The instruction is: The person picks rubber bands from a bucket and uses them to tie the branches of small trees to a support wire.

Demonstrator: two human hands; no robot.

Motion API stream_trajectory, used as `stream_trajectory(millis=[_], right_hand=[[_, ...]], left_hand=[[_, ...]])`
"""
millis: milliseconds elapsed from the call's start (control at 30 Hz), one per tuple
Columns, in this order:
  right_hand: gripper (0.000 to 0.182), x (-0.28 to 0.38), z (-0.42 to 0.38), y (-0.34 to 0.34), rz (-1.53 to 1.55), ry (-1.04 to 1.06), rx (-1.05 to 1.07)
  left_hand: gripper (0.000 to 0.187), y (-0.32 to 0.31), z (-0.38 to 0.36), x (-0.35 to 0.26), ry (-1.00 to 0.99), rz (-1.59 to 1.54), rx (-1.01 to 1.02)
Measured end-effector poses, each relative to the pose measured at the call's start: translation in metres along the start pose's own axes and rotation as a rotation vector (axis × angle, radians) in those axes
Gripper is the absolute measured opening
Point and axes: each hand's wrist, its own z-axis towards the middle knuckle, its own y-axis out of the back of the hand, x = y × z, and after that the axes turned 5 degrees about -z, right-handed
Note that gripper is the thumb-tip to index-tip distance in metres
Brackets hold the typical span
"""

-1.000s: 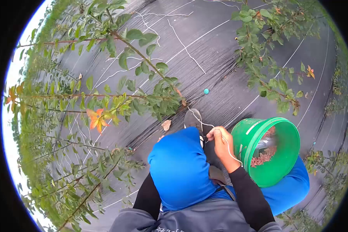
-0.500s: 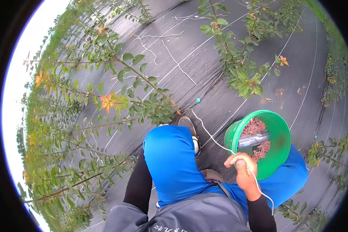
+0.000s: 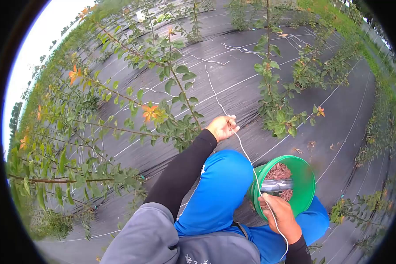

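A thin white cord [image 3: 246, 153] runs between my two hands. My left hand [image 3: 222, 128] is reached forward beyond the blue-clad knee, its fingers pinched on the cord close to a leafy sapling [image 3: 180, 83]. Lower right, my right hand [image 3: 281, 216] grips the same cord between thumb and fingers, and a loose tail hangs down past the wrist. Just beyond the right hand is a green bucket [image 3: 309, 185], tilted by my right leg. Inside it lie many small reddish-brown pieces [image 3: 279, 170] and a clear, shiny cylinder [image 3: 275, 185].
Black ground sheeting [image 3: 237, 94] with white lines covers the ground. Loose white cord pieces [image 3: 242, 48] lie on it farther off. Leafy branches [image 3: 70, 180] crowd the left side, and another sapling [image 3: 275, 110] grows ahead to the right. Grass [image 3: 378, 66] borders the right edge.
My left hand, out of sight before, has come forward and taken hold of the cord. The cord is now drawn up between both hands. The view has shifted, and the bucket appears lower.
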Motion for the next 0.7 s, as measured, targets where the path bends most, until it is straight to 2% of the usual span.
stream_trajectory(millis=[33, 67, 100, 167, 200, 267, 300, 367, 400, 433, 500, 533, 567, 633, 700], right_hand=[[0.037, 0.000, -0.012, -0.007, 0.191, -0.222, -0.109], [0.044, -0.001, -0.021, -0.010, 0.517, -0.379, -0.206], [0.044, -0.005, -0.033, -0.007, 0.503, -0.370, -0.213], [0.044, -0.019, -0.060, 0.004, 1.190, -0.656, -0.025], [0.044, -0.026, -0.072, 0.006, 1.178, -0.648, -0.040], [0.052, -0.040, -0.092, 0.007, 1.853, -0.661, 0.063], [0.052, -0.044, -0.099, 0.005, 1.840, -0.638, 0.023], [0.059, -0.047, -0.109, 0.009, 2.002, -0.673, 0.027], [0.054, -0.035, -0.108, 0.017, 1.825, -0.770, -0.016], [0.054, -0.034, -0.112, 0.019, 1.815, -0.743, -0.064], [0.046, -0.032, -0.120, 0.018, 1.727, -0.651, -0.019], [0.035, -0.016, -0.112, 0.024, 1.644, -0.727, -0.039], [0.035, -0.012, -0.107, 0.024, 1.644, -0.711, -0.077], [0.030, -0.006, -0.104, 0.020, 1.285, -0.989, -0.129], [0.027, 0.001, -0.101, 0.005, 1.217, -1.087, -0.114]], left_hand=[[0.011, -0.001, 0.001, 0.001, 0.001, -0.004, 0.015], [0.011, -0.001, 0.004, 0.001, -0.059, -0.065, 0.016], [0.010, -0.002, 0.007, -0.002, -0.120, -0.125, 0.018], [0.012, -0.009, 0.006, -0.005, -0.140, -0.170, -0.004], [0.012, -0.011, 0.005, -0.007, -0.159, -0.158, -0.012], [0.012, -0.017, -0.003, -0.010, -0.179, -0.148, -0.013], [0.012, -0.022, -0.006, -0.012, -0.175, -0.149, 0.004], [0.012, -0.021, -0.005, -0.019, -0.203, -0.178, 0.035], [0.012, -0.025, -0.008, -0.021, -0.228, -0.160, 0.020], [0.011, -0.029, -0.014, -0.025, -0.258, -0.144, 0.002], [0.012, -0.032, -0.016, -0.034, -0.281, -0.150, 0.004], [0.012, -0.034, -0.018, -0.037, -0.298, -0.136, 0.001], [0.012, -0.036, -0.017, -0.040, -0.315, -0.123, -0.003], [0.011, -0.036, -0.012, -0.049, -0.332, -0.132, 0.021], [0.011, -0.038, -0.008, -0.052, -0.344, -0.152, 0.040]])
